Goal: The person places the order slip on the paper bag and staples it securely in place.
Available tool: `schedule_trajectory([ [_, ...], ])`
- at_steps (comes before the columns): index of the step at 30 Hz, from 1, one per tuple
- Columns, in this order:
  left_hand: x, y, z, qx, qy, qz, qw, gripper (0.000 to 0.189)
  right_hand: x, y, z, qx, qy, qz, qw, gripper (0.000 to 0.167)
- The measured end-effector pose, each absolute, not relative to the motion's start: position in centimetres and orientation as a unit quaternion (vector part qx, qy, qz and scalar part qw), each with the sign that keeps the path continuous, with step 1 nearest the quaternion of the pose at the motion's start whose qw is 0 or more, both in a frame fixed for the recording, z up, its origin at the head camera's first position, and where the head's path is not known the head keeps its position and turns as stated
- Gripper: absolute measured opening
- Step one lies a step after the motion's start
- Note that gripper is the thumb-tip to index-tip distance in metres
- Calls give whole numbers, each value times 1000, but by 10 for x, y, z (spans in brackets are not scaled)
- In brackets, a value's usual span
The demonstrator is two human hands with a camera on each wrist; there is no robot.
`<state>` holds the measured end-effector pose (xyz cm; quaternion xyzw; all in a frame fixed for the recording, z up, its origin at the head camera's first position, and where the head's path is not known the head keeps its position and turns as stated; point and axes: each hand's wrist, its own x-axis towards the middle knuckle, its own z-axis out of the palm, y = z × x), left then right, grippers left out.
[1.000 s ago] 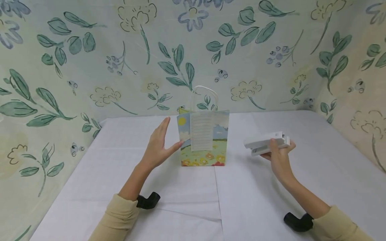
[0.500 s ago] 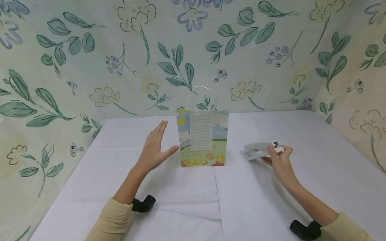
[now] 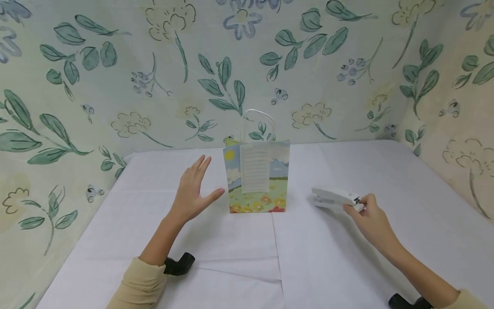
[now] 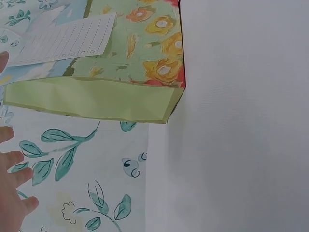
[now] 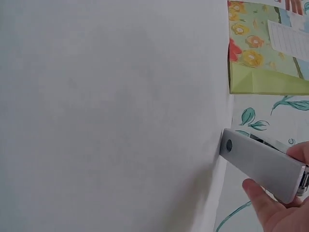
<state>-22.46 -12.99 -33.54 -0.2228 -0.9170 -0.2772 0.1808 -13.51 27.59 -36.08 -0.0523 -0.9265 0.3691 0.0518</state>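
My right hand [image 3: 376, 223] grips one end of a white stapler [image 3: 332, 196], thumb on the near side. The stapler's other end points left and is low over the tablecloth; the right wrist view shows its flat pale side [image 5: 263, 166]. A paper gift bag [image 3: 277, 191] printed with flowers and sky stands upright at the middle, and a lined paper slip [image 3: 254, 167] lies flat against its front. My left hand [image 3: 189, 195] is held left of the bag, fingers spread and straight, thumb toward the bag's side with a gap between them. It holds nothing.
White cloth [image 3: 239, 257] with creases covers the table. Behind it hangs a floral backdrop [image 3: 173, 107]. The bag's white loop handle [image 3: 259, 110] rises above its top edge. A black mount [image 3: 180, 264] sits on my left wrist, another [image 3: 411, 301] on the right.
The stapler has come down and tilted, and my right hand has shifted to its right end. My left hand has drawn slightly left, away from the bag.
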Motion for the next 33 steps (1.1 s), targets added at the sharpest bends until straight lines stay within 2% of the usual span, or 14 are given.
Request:
schedule_trajectory([
  [9,-222,-133,-334,-231,-919,-252,198,83,-133,281,-368,-21,-941,336,33,42],
  [19,-214,-140,-332,-221,-943,-194,158,85,-134,273,-373,-36,-974,225,-12,54],
  [29,-208,-144,-328,-196,-964,-130,120,90,-135,257,-372,-34,-979,193,-55,63],
  [33,-206,-145,-327,-193,-967,-119,112,90,-134,252,-371,-16,-986,154,-57,70],
])
